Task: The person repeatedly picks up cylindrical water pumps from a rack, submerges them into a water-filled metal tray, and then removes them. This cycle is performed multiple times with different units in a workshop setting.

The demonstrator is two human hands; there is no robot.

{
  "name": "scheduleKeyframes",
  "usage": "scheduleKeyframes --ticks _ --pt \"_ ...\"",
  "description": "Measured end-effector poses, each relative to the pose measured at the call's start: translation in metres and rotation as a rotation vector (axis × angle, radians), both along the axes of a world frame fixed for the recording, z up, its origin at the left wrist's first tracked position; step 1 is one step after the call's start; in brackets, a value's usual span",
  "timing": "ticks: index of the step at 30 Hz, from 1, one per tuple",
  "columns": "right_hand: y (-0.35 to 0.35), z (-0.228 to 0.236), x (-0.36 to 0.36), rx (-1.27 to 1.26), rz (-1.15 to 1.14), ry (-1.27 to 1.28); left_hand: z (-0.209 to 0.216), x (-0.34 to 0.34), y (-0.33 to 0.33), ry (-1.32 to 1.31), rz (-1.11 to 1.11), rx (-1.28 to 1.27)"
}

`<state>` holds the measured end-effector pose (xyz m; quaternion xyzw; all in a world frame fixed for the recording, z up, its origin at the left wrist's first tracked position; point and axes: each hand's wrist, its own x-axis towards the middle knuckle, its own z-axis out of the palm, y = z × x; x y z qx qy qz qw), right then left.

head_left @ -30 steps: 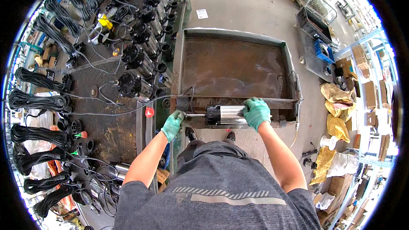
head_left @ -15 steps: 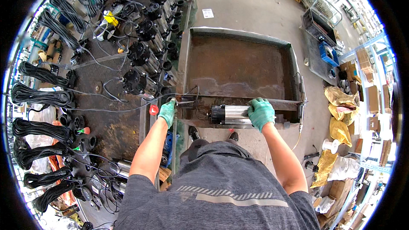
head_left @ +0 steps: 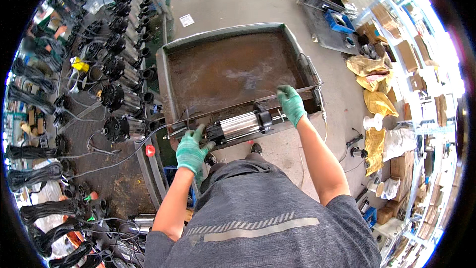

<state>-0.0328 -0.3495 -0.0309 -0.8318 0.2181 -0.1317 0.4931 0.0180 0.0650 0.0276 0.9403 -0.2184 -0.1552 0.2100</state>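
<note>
A silver cylinder pump (head_left: 239, 126) with black ends lies along the near side of a rust-brown metal tank (head_left: 233, 67), tilted slightly up to the right. My left hand (head_left: 192, 150), in a green glove, is at the pump's left black end with its fingers spread. Just beyond the pump's right black end is my gloved right hand (head_left: 291, 104), fingers stretched out over the tank's crossbar (head_left: 248, 103). I see nothing held in it. A dark cable (head_left: 151, 135) runs from the left to the metal fittings beside my left hand.
Several upright pumps (head_left: 119, 98) line the bench (head_left: 116, 181) on the left, among coiled black cables (head_left: 37, 176) and a yellow bottle (head_left: 79, 64). Another person's hand (head_left: 60, 31) shows far left. Shelves (head_left: 416, 69), yellow sacks (head_left: 381, 101) and a blue crate (head_left: 339, 21) stand right.
The view has turned. My right hand has left the pump's body for the space past its end, uncovering the right black end. My left hand has moved to the pump's left end.
</note>
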Motion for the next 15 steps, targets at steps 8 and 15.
scheduleKeyframes --ticks 8,15 --pt "-0.032 -0.009 -0.029 0.321 0.533 0.821 -0.002 -0.017 -0.019 -0.065 -0.035 0.237" --pt "-0.017 -0.012 -0.031 -0.763 0.728 0.607 -0.011 -0.019 -0.016 -0.127 -0.018 0.245"
